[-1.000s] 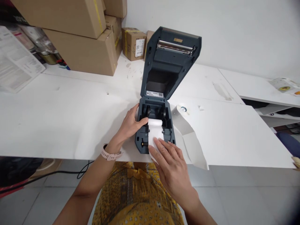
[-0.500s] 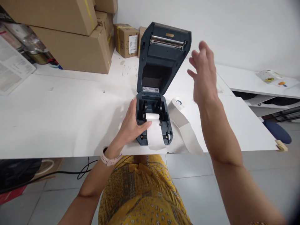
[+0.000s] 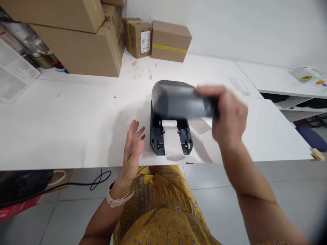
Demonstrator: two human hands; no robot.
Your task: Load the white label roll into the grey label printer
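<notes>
A dark label printer (image 3: pixel 154 136) stands near the front edge of the white table, its lid (image 3: pixel 182 102) tilted partway down and smeared by motion. My right hand (image 3: pixel 228 114) is closed on the lid's right front edge. Inside the printer sits a small white label roll (image 3: pixel 169 123), and its paper strip (image 3: pixel 173 141) runs forward over the roller and past the front. Just left of the printer, my left hand (image 3: pixel 133 144) is held apart from it, fingers spread and holding nothing. A second strip of label paper (image 3: pixel 201 143) lies on the table to the printer's right, partly hidden by the lid.
Cardboard boxes (image 3: pixel 76 51) are stacked at the back left. Two smaller boxes, one with a shipping label (image 3: pixel 138 39) and one with yellow tape (image 3: pixel 170 37), stand against the wall. A clear plastic case (image 3: pixel 15 71) lies far left. Shelving (image 3: pixel 293 105) is at the right.
My right hand has taken hold of the raised lid and swung it down toward me. My left hand has let go of the printer's left side and the paper and moved left.
</notes>
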